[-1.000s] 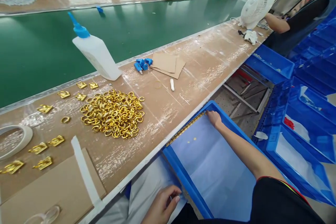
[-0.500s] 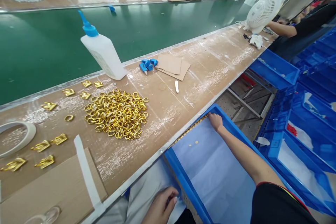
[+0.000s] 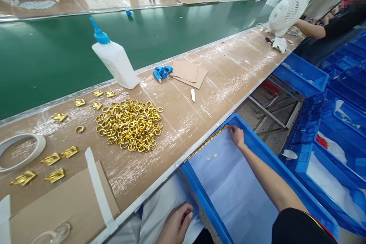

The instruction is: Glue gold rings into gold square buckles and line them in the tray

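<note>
My right hand reaches into a blue tray with a pale sheet inside. Its fingers are closed at the far end of a narrow row of small gold pieces along the tray's table-side edge; what is between the fingertips is hidden. Low in the view, my left hand rests over my lap near the tray. Its fingers are curled in, with nothing seen in them. A pile of gold rings lies on the table, and several gold square pieces are spread out left of it.
A white bottle with a blue nozzle leans by the green belt. Blue clips, cardboard pieces, a tape roll and a white fan are on the table. Blue bins stand at right. Other people work across the belt and far right.
The view has shifted slightly, so the table things appear a little further right. My right hand stays at the end of the gold row, and my left hand has barely moved.
</note>
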The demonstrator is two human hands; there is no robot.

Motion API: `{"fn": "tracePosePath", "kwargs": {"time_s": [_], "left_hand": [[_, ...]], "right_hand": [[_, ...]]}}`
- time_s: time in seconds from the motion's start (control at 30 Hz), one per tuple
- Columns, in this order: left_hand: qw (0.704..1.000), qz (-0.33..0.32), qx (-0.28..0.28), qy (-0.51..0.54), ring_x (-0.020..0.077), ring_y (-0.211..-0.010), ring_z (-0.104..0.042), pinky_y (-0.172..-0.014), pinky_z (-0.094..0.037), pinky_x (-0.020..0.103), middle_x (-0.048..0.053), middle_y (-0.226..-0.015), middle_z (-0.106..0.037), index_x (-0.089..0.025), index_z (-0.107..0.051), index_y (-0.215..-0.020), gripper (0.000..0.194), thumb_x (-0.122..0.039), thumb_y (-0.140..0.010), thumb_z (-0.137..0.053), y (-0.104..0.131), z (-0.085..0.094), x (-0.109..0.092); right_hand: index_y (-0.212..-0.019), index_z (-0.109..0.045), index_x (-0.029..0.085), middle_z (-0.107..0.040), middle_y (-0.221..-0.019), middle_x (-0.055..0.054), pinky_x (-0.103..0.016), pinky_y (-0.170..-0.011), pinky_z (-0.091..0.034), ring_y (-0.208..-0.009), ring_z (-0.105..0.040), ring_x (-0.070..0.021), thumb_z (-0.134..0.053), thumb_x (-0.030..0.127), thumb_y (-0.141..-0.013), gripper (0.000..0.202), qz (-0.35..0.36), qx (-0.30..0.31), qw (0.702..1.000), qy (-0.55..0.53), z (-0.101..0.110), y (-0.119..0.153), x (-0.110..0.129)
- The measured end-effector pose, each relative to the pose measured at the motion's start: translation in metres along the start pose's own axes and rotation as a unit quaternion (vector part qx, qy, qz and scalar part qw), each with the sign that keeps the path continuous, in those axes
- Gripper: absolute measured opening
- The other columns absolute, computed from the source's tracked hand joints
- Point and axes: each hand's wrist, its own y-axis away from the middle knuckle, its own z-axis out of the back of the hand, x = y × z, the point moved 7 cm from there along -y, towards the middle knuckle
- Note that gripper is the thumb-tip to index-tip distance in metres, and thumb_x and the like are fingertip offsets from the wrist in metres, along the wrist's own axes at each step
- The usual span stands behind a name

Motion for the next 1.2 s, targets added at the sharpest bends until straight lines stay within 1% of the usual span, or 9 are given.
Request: {"fn": "tracePosePath", "kwargs": {"time_s": [0.13,0.23,0.43,0.67,0.8,0.93,1.2], "left_hand": [[1.0,-0.007,-0.012,-0.015,0.0186,-0.073,-0.059,-0.067,-0.043,0.024,0.005,-0.081,-0.063,-0.019,-0.06,-0.099,0.031,-0.04,-0.102,-0.037,-0.002,0.001,-0.004],[1.0,-0.007,-0.018,-0.01,0.0185,-0.073,-0.059,-0.066,-0.043,0.024,0.005,-0.081,-0.063,-0.019,-0.06,-0.099,0.032,-0.041,-0.102,-0.037,-0.002,0.002,-0.003],[1.0,0.008,-0.013,0.006,0.0181,-0.072,-0.058,-0.065,-0.043,0.024,0.005,-0.081,-0.062,-0.018,-0.061,-0.099,0.036,-0.046,-0.101,-0.038,-0.001,0.001,0.002],[0.999,0.01,-0.02,0.023,0.0184,-0.07,-0.057,-0.066,-0.045,0.025,0.005,-0.08,-0.063,-0.019,-0.061,-0.099,0.038,-0.051,-0.1,-0.041,-0.004,0.004,-0.001],[0.999,0.009,-0.021,0.028,0.0181,-0.069,-0.054,-0.066,-0.045,0.026,0.004,-0.078,-0.061,-0.019,-0.061,-0.098,0.038,-0.051,-0.1,-0.041,-0.004,0.005,-0.001],[0.999,0.007,-0.024,0.042,0.0176,-0.068,-0.053,-0.064,-0.044,0.025,0.004,-0.078,-0.059,-0.018,-0.06,-0.101,0.039,-0.052,-0.1,-0.041,-0.004,0.004,0.0],[0.999,0.006,-0.017,0.048,0.018,-0.07,-0.053,-0.063,-0.044,0.025,0.004,-0.078,-0.058,-0.019,-0.059,-0.1,0.037,-0.051,-0.1,-0.041,-0.003,0.004,0.002]], "right_hand": [[-0.11,-0.068,0.016,-0.072,-0.108,-0.006,-0.041,-0.09,-0.059,-0.096,-0.07,-0.0192,-0.063,0.031,-0.101,0.019,0.01,-0.005,1.0,-0.026,-0.001,-0.002,-0.002],[-0.11,-0.068,0.015,-0.072,-0.107,-0.006,-0.041,-0.09,-0.059,-0.096,-0.07,-0.019,-0.063,0.031,-0.101,0.019,0.013,-0.006,0.999,-0.04,-0.003,-0.003,-0.003],[-0.109,-0.068,0.016,-0.071,-0.106,-0.005,-0.04,-0.089,-0.059,-0.095,-0.07,-0.0188,-0.063,0.032,-0.101,0.019,0.012,-0.006,0.998,-0.056,-0.003,-0.003,-0.004],[-0.109,-0.068,0.015,-0.072,-0.104,-0.005,-0.041,-0.089,-0.059,-0.093,-0.071,-0.0188,-0.063,0.034,-0.101,0.022,0.013,-0.009,0.997,-0.075,0.002,0.001,-0.001],[-0.111,-0.067,0.014,-0.072,-0.104,-0.005,-0.04,-0.088,-0.059,-0.091,-0.071,-0.0185,-0.063,0.034,-0.101,0.022,0.015,-0.012,0.996,-0.09,0.003,0.0,0.003],[-0.112,-0.067,0.014,-0.072,-0.104,-0.006,-0.04,-0.086,-0.06,-0.09,-0.071,-0.0183,-0.063,0.034,-0.101,0.023,0.014,-0.015,0.995,-0.101,0.004,0.0,0.004],[-0.117,-0.065,0.014,-0.072,-0.102,-0.005,-0.041,-0.087,-0.06,-0.088,-0.071,-0.0181,-0.063,0.031,-0.101,0.023,0.001,-0.014,0.994,-0.109,0.006,0.007,0.005]]}}
